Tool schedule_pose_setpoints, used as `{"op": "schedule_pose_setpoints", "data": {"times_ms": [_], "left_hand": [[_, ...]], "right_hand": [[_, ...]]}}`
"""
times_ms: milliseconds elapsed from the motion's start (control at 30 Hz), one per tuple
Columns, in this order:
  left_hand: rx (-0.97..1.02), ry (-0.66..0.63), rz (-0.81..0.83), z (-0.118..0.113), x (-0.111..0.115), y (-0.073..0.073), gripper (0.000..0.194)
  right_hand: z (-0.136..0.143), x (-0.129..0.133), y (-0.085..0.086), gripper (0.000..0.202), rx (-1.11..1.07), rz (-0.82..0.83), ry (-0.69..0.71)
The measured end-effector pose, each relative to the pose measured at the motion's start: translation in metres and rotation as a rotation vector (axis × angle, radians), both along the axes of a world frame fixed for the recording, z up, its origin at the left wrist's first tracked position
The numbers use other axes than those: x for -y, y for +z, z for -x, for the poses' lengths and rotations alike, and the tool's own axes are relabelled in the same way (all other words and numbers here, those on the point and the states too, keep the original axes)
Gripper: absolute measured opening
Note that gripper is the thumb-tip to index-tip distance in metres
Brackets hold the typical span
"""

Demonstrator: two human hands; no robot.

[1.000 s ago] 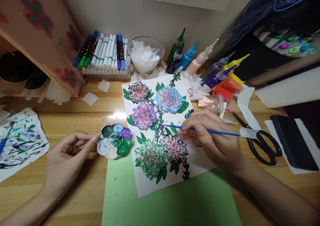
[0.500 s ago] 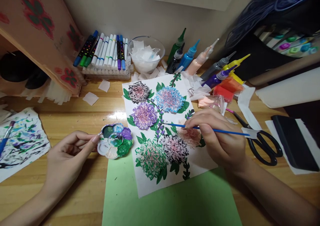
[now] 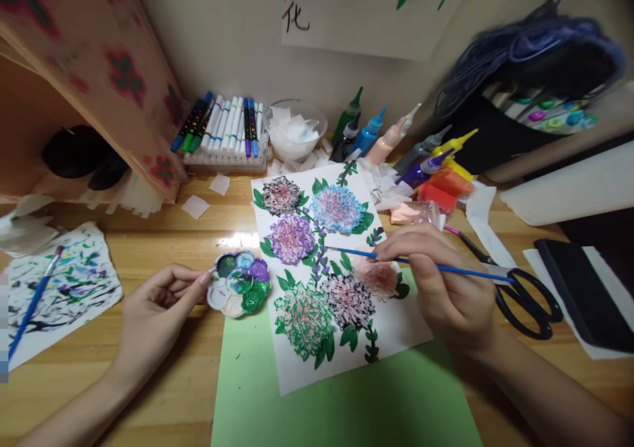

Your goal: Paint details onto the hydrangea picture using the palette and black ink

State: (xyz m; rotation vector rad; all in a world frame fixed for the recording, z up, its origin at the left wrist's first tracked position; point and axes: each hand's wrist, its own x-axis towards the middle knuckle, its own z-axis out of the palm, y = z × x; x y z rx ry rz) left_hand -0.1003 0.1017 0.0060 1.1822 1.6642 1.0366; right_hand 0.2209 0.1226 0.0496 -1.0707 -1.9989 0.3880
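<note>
My left hand (image 3: 168, 302) pinches the left rim of a small flower-shaped paint palette (image 3: 218, 296), which has wells of green, purple, blue and pale paint. My right hand (image 3: 446, 282) is closed around a thin blue paintbrush (image 3: 460, 270). The brush tip points left, at the purple-dotted green vine in the middle of the white paper (image 3: 302, 381); whether it touches cannot be told. Textured flowers in green, purple (image 3: 291, 238), blue (image 3: 337, 208), black and peach cover the sheet, with painted green leaves among them. A green sheet (image 3: 347, 414) lies under the paper.
Markers (image 3: 225, 127), a glass bowl (image 3: 294, 133) of paper scraps and several paint bottles (image 3: 369, 133) line the back. Black scissors (image 3: 529, 302) and a dark case (image 3: 584, 295) lie at right. At left, another brush (image 3: 37, 302) rests on paint-smeared paper (image 3: 94, 269).
The view has tilted up and shifted a little, showing more of the wall sheet. Both hands keep their holds; the brush tip stays near the central vine.
</note>
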Motion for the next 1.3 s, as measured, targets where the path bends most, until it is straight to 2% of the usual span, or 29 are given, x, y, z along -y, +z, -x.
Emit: {"op": "schedule_pose_setpoints", "data": {"times_ms": [167,267,367,467,600,667,800,900,1000,1100,1200,1300], "left_hand": [[0.125,-0.007,0.013,0.000,-0.001,0.000,0.025],[0.175,-0.007,0.005,0.000,-0.002,0.000,0.027],[0.206,0.012,-0.009,0.003,-0.003,0.001,0.031],[0.211,0.065,-0.023,0.009,-0.007,0.002,0.035],[0.156,0.112,0.026,0.025,-0.016,0.004,0.039],[0.124,0.112,0.071,0.035,-0.019,0.005,0.040],[0.146,0.134,0.038,0.052,-0.018,0.008,0.037],[0.161,0.106,0.007,0.056,-0.015,0.010,0.037],[0.168,0.076,0.001,0.054,-0.014,0.012,0.039],[0.163,0.073,0.010,0.052,-0.013,0.013,0.037],[0.155,0.074,0.010,0.053,-0.013,0.016,0.035],[0.150,0.054,0.007,0.055,-0.011,0.018,0.036]], "right_hand": [[0.001,0.009,0.031,0.026,-0.193,-0.172,-0.191],[0.001,0.021,0.049,0.021,-0.285,-0.257,-0.270],[-0.003,0.034,0.054,0.015,-0.286,-0.242,-0.308],[-0.009,0.044,0.043,0.014,-0.259,-0.124,-0.323],[-0.018,0.047,0.013,0.016,-0.367,0.081,-0.281],[-0.025,0.045,-0.007,0.018,-0.515,0.187,-0.278],[-0.044,0.035,-0.048,0.021,-0.950,0.448,-0.267],[-0.056,0.026,-0.066,0.021,-1.198,0.519,-0.264],[-0.061,0.020,-0.071,0.016,-1.308,0.520,-0.217],[-0.064,0.020,-0.067,0.010,-1.340,0.490,-0.182],[-0.070,0.023,-0.062,0.009,-1.303,0.450,-0.159],[-0.075,0.025,-0.061,0.008,-1.241,0.495,-0.134]]}}
